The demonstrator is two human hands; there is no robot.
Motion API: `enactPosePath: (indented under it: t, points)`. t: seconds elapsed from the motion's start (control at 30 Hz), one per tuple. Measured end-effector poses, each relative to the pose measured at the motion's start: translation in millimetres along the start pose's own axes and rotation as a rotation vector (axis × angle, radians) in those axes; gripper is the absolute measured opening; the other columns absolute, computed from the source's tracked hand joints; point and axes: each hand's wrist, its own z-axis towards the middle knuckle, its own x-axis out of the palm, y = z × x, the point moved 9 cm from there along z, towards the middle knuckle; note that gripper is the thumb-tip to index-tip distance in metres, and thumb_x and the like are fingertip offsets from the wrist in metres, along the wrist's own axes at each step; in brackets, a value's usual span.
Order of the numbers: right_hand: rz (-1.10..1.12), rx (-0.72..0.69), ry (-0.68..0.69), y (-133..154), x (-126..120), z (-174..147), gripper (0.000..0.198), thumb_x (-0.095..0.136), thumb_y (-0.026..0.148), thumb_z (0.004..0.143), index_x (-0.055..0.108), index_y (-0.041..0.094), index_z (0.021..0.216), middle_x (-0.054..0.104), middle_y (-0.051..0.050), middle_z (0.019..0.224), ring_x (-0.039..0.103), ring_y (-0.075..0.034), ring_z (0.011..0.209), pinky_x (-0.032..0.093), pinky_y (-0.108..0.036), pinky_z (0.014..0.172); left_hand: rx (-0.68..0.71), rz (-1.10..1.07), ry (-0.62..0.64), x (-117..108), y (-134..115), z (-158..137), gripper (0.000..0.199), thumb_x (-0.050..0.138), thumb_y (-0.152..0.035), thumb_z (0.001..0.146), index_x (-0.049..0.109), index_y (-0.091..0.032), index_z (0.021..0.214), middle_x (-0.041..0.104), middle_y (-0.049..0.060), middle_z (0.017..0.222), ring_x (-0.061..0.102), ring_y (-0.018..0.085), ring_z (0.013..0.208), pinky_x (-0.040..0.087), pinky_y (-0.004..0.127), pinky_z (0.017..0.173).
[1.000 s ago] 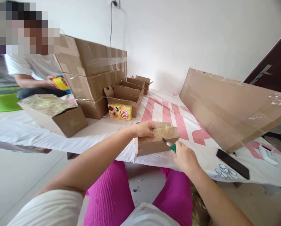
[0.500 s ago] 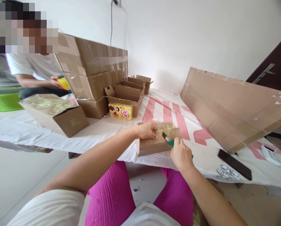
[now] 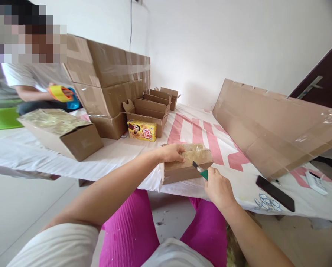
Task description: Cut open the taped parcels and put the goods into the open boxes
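A small cardboard box (image 3: pixel 188 174) with tape on its top lies at the near edge of the cloth-covered table, in front of my knees. My left hand (image 3: pixel 173 152) grips the box's upper left part, thumb on the top flap and fingers hidden on its far side. In my right hand (image 3: pixel 219 187) is a green-handled utility knife (image 3: pixel 203 172), fingers wrapped round the handle. Its dark blade points up and left at the top of the box, close to the cardboard; whether it touches I cannot tell.
Behind stand open cardboard boxes (image 3: pixel 149 111) and a yellow printed box (image 3: pixel 142 130). Large taped cartons (image 3: pixel 107 70) and a taped box (image 3: pixel 82 142) are at left, where a person holds a yellow tape roll (image 3: pixel 60 93). At right are a cardboard panel (image 3: pixel 269 126) and a phone (image 3: pixel 275 193).
My right hand has shifted slightly right and down with the knife, while my left hand keeps its hold. The other person's tape roll has moved up and left.
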Motion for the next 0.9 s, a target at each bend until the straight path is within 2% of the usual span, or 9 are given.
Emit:
enactPosePath:
  t: [0.17,0.37,0.53,0.6,0.7,0.77,0.9]
  points:
    - [-0.010,0.030,-0.008,2,3,4,0.014,0.043,0.008,0.087,0.050,0.016,0.096,0.063,-0.008,0.093,0.067,-0.021,0.076,0.041,-0.029,0.061,-0.001,0.011,0.011,0,-2,-3,0.034,0.061,-0.023,0.063,0.069,-0.015,0.095,0.069,0.001,0.082,0.063,0.018,0.076,0.047,0.024,0.065]
    - [0.040,0.112,-0.038,-1,-2,17,0.015,0.045,0.011,0.087,0.051,0.013,0.101,0.065,-0.012,0.093,0.068,-0.023,0.079,0.042,-0.030,0.062,-0.008,0.089,0.012,3,-3,-3,0.030,0.064,-0.025,0.063,0.071,-0.017,0.092,0.069,0.000,0.078,0.062,0.018,0.073,0.046,0.024,0.061]
    - [0.266,0.110,-0.138,-18,-12,25,0.016,0.051,0.015,0.083,0.054,0.016,0.099,0.068,-0.011,0.093,0.067,-0.025,0.087,0.045,-0.031,0.068,-0.003,0.046,0.025,2,-1,-2,0.029,0.063,-0.026,0.065,0.070,-0.018,0.092,0.069,0.000,0.079,0.063,0.018,0.074,0.046,0.025,0.064]
    - [0.441,0.061,-0.222,-23,-19,27,0.016,0.051,0.017,0.082,0.055,0.018,0.097,0.069,-0.009,0.091,0.067,-0.025,0.088,0.047,-0.031,0.071,-0.005,0.053,0.018,1,-1,-2,0.029,0.063,-0.025,0.064,0.069,-0.018,0.092,0.069,0.000,0.079,0.062,0.018,0.074,0.046,0.025,0.064]
    - [0.645,-0.114,-0.308,-13,-30,31,0.020,0.048,0.017,0.080,0.056,0.020,0.097,0.070,-0.007,0.094,0.067,-0.023,0.089,0.049,-0.032,0.078,0.007,0.058,0.006,0,-1,-1,0.025,0.063,-0.025,0.064,0.069,-0.017,0.088,0.067,-0.001,0.077,0.061,0.017,0.072,0.045,0.024,0.064]
    - [0.698,-0.211,-0.330,-2,-36,34,0.025,0.046,0.016,0.079,0.058,0.020,0.100,0.070,-0.007,0.096,0.066,-0.023,0.091,0.050,-0.033,0.081,0.034,0.061,-0.006,0,-2,0,0.022,0.065,-0.027,0.064,0.068,-0.017,0.084,0.066,-0.001,0.075,0.060,0.017,0.071,0.045,0.024,0.065]
    - [0.731,-0.309,-0.366,14,-47,41,0.024,0.050,0.021,0.079,0.059,0.020,0.102,0.066,-0.010,0.105,0.062,-0.023,0.102,0.049,-0.036,0.089,0.088,0.055,-0.024,-2,-3,1,0.022,0.066,-0.026,0.063,0.066,-0.018,0.083,0.064,-0.002,0.075,0.058,0.016,0.072,0.045,0.024,0.067]
